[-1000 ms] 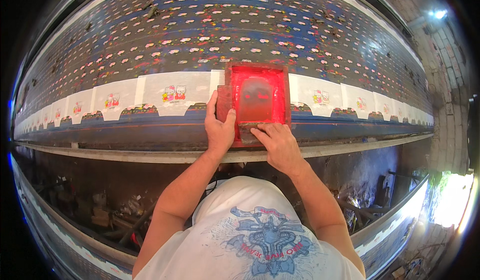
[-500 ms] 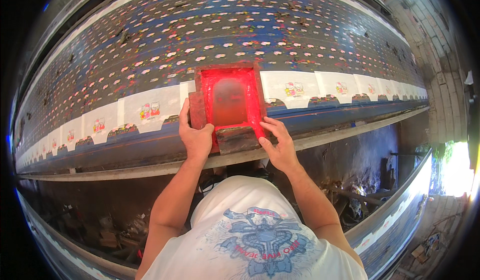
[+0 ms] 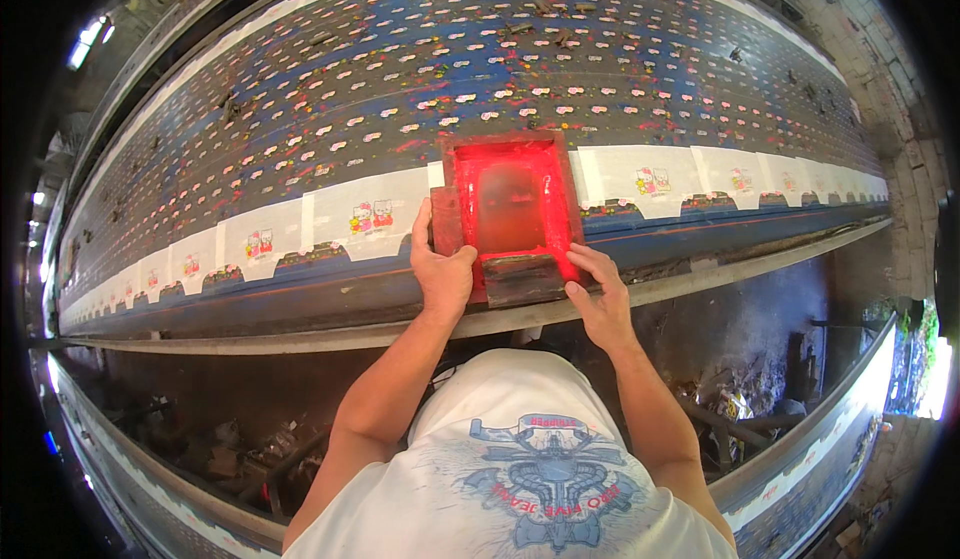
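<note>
The rectangular dark wooden frame with bright red, wet-looking inner walls [image 3: 570, 189] lies flat on the long, dark blue-and-grey, print-spotted surface [image 3: 390, 84], across the row of white cut sheets with small cartoon prints [image 3: 330, 214]; its long axis runs away from the torso, and it lies directly forward of the fingers and between them, so neither hand is clearly nearer; a smoky, dark red panel [image 3: 510, 204] fills its middle. The left hand [image 3: 442, 271] pinches the left side, thumb on the near-left part and fingers along the outside of a flat, reddish-brown wooden block [image 3: 446, 217]; the right hand [image 3: 602, 294] touches the near-right corner, forefinger and thumb spread apart, though whether they grip or merely rest I cannot tell. A dark, flat wooden bar [image 3: 522, 279] lies along the near end, between the hands; nearer the white printed shirt [image 3: 470, 399] runs a pale straight rail [image 3: 300, 342].
</note>
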{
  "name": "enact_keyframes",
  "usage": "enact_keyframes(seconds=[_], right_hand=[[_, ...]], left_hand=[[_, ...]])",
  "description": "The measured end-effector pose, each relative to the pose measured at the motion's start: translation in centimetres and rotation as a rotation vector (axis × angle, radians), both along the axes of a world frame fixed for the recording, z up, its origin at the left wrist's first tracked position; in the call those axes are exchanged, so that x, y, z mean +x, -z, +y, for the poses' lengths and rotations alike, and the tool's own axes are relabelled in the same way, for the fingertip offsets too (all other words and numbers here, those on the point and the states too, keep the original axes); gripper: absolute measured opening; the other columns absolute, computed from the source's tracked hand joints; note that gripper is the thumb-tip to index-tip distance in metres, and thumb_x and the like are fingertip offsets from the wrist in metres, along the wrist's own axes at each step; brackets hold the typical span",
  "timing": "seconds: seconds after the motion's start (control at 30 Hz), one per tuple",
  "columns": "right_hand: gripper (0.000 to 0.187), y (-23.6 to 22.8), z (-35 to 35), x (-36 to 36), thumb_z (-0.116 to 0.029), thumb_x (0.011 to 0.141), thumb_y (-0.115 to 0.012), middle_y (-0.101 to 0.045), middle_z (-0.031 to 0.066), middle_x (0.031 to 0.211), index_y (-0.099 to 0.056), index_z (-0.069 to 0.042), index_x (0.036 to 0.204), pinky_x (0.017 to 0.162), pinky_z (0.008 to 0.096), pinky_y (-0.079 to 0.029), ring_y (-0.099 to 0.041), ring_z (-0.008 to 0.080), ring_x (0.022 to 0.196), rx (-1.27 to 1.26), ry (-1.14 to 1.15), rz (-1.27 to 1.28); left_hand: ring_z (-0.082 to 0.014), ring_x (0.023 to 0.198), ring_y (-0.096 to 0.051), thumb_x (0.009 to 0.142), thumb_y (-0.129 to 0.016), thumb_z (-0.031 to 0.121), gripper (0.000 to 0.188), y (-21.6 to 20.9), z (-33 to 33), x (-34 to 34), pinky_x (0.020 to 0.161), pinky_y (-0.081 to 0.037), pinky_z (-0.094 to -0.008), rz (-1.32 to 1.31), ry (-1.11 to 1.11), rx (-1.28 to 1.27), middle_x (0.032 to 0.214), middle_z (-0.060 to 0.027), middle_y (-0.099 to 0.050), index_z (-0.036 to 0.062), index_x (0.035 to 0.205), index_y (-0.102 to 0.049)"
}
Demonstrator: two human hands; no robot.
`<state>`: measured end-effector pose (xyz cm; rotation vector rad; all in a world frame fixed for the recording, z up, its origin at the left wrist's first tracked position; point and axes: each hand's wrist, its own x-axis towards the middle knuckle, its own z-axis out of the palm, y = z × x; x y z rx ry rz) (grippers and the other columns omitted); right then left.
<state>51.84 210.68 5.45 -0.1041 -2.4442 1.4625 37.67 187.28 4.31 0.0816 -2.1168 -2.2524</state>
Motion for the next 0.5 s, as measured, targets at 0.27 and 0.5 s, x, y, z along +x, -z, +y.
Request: enact_keyframes(seconds=[0.27, 0.5], right_hand=[[0.047, -0.9, 4.0, 0.8, -0.014, 0.099, -0.085, -0.068, 0.018, 0.157, -0.076, -0.006, 0.144, 0.127, 0.0555, -0.044, -0.058, 0.0432, 0.152, 0.133, -0.135, 0.055], [0.052, -2.7, 1.5, -0.9, -0.017, 0.092, -0.089, -0.065, 0.0165, 0.157, -0.075, -0.008, 0.142, 0.12, 0.0563, -0.05, -0.06, 0.0415, 0.148, 0.409, -0.407, 0.14]], left_hand=[[-0.026, 0.147, -0.064, 0.076, -0.07, -0.019, 0.102, -0.2, 1.9, 0.8, 0.121, -0.053, -0.0371, -0.077, -0.022, -0.058, 0.162, -0.02, -0.063, -0.0052, 0.174, -0.044], [-0.0265, 0.146, -0.065, 0.076, -0.071, -0.018, 0.102, -0.1, 1.9, 1.0, 0.122, -0.053, -0.0386, -0.082, -0.032, -0.051, 0.162, -0.0199, -0.063, -0.0053, 0.173, -0.044]])
